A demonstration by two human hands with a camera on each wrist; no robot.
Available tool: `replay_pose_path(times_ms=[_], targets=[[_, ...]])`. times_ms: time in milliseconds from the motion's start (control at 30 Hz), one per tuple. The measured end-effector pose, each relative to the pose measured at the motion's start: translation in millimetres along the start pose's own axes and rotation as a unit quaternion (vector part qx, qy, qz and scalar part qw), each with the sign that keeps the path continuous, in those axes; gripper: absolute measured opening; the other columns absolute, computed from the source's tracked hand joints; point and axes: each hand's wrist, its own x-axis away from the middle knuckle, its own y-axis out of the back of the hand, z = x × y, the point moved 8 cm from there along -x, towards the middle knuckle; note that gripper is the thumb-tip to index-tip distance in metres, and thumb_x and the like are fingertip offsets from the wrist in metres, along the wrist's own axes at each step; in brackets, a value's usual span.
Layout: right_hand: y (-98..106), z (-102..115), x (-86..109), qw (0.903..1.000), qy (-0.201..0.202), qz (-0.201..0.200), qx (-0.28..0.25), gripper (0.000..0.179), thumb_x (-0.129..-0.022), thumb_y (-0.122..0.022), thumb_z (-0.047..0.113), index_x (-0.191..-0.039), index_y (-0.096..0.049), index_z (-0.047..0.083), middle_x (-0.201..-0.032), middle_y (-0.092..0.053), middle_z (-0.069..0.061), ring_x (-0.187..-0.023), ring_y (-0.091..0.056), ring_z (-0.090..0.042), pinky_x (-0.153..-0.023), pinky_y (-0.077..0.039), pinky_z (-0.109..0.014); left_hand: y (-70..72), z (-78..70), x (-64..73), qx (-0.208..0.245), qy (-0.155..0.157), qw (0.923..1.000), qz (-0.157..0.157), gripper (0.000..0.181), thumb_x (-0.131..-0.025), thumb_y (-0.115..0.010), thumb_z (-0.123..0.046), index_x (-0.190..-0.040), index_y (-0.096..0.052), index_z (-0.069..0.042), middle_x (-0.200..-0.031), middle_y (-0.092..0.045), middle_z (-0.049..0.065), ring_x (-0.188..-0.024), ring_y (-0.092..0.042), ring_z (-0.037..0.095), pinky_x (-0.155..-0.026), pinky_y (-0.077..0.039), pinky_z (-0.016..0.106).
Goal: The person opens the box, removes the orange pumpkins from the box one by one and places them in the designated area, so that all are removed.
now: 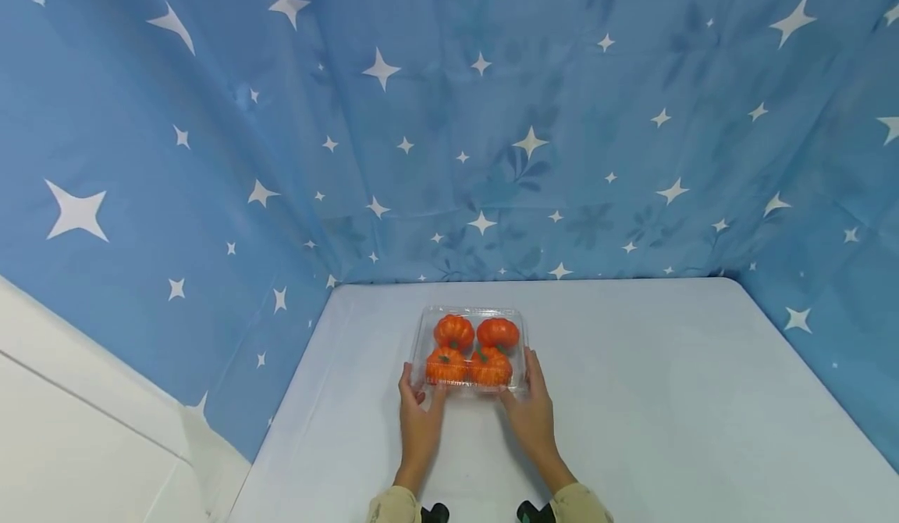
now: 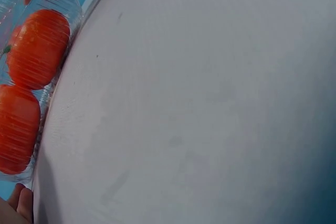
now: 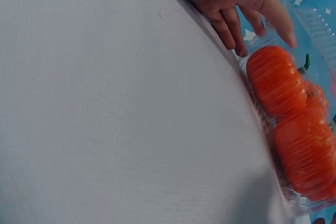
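A clear plastic box with ribbed walls sits on the white table, holding several small orange pumpkins with green stems. At its near left corner my left hand grips the side, thumb along the front and fingers at the left wall. My right hand grips the near right corner in the same way. Through the ribbed plastic, the pumpkins show close up in the left wrist view. The right wrist view shows the pumpkins beside a hand at the box's end.
The white table spreads out around the box, widest on the right. A blue curtain with white stars hangs behind the table and along both sides. At lower left stands a white panel.
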Motion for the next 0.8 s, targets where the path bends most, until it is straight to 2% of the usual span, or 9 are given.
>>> replay_pose_path(times_ms=[67, 167, 233, 300, 433, 500, 667, 800], targets=[[2.3, -4.4, 2.4, 0.9998, -0.014, -0.011, -0.008, 0.076, -0.097, -0.069, -0.003, -0.166, -0.035, 0.001, -0.172, -0.031, -0.02, -0.156, -0.032, -0.04, -0.126, -0.03, -0.049, 1.0, 2.0, 1.2, -0.008, 0.001, 1.0, -0.001, 0.08, -0.103, -0.073, -0.031, -0.167, -0.03, -0.01, -0.164, -0.043, 0.015, -0.126, -0.055, 0.035, -0.107, -0.048, 0.058], [6.7, -5.6, 3.8, 0.999, -0.026, -0.026, -0.023, 0.063, -0.102, -0.06, -0.005, -0.162, -0.042, 0.0, -0.169, -0.038, -0.016, -0.155, -0.035, -0.034, -0.122, -0.032, -0.027, 1.8, 2.3, 1.4, -0.009, -0.008, 0.9999, -0.005, 0.077, -0.103, -0.073, -0.031, -0.165, -0.032, -0.009, -0.164, -0.045, 0.016, -0.127, -0.056, 0.033, -0.107, -0.047, 0.056], [9.4, -4.0, 2.6, 0.9987, -0.026, -0.029, -0.032, 0.056, -0.106, -0.057, -0.003, -0.16, -0.044, -0.003, -0.166, -0.042, -0.016, -0.154, -0.037, -0.034, -0.119, -0.032, -0.022, 1.5, 1.1, 0.2, -0.004, -0.017, 0.9998, -0.007, 0.075, -0.103, -0.072, -0.03, -0.163, -0.033, -0.007, -0.164, -0.045, 0.016, -0.131, -0.055, 0.033, -0.109, -0.046, 0.055], [13.5, -1.4, -0.7, 0.9986, -0.023, -0.034, -0.032, 0.05, -0.108, -0.056, 0.0, -0.157, -0.048, -0.004, -0.162, -0.047, -0.016, -0.151, -0.043, -0.035, -0.118, -0.036, -0.026, 1.3, 0.7, -1.6, -0.003, -0.022, 0.9997, -0.008, 0.074, -0.104, -0.072, -0.03, -0.163, -0.033, -0.006, -0.165, -0.044, 0.017, -0.135, -0.055, 0.033, -0.11, -0.045, 0.054], [24.8, 10.2, -11.1, 0.999, -0.011, -0.04, -0.014, 0.045, -0.109, -0.06, 0.007, -0.153, -0.057, 0.001, -0.159, -0.054, -0.014, -0.146, -0.05, -0.038, -0.117, -0.042, -0.05, 0.9, 0.7, -1.6, 0.002, -0.016, 0.9999, -0.001, 0.075, -0.105, -0.071, -0.028, -0.164, -0.03, -0.006, -0.169, -0.039, 0.016, -0.148, -0.046, 0.033, -0.115, -0.042, 0.054], [30.6, 23.1, -22.3, 0.999, 0.006, -0.043, -0.014, 0.043, -0.108, -0.063, 0.012, -0.151, -0.061, 0.003, -0.159, -0.053, -0.014, -0.146, -0.05, -0.039, -0.117, -0.042, -0.055, 0.6, -0.1, -2.2, 0.008, -0.016, 0.9998, 0.006, 0.076, -0.105, -0.07, -0.026, -0.165, -0.028, -0.006, -0.171, -0.036, 0.015, -0.152, -0.042, 0.032, -0.118, -0.04, 0.054], [40.5, 58.6, -66.0, 0.9982, 0.045, -0.028, -0.029, 0.042, -0.109, -0.065, 0.025, -0.145, -0.064, 0.003, -0.154, -0.058, -0.016, -0.143, -0.053, -0.038, -0.117, -0.043, -0.059, -1.4, -1.9, -3.5, 0.016, -0.023, 0.9991, 0.032, 0.077, -0.107, -0.067, -0.023, -0.169, -0.024, -0.009, -0.174, -0.031, 0.011, -0.156, -0.035, 0.031, -0.123, -0.034, 0.053], [39.5, 72.7, -105.2, 0.9979, 0.047, 0.016, -0.041, 0.046, -0.112, -0.06, 0.029, -0.147, -0.06, 0.0, -0.148, -0.062, -0.019, -0.137, -0.058, -0.037, -0.116, -0.046, -0.055, -1.3, 1.4, -2.3, 0.004, -0.015, 0.999, 0.042, 0.075, -0.107, -0.066, -0.022, -0.169, -0.026, -0.009, -0.173, -0.031, 0.011, -0.156, -0.036, 0.032, -0.125, -0.033, 0.054]])
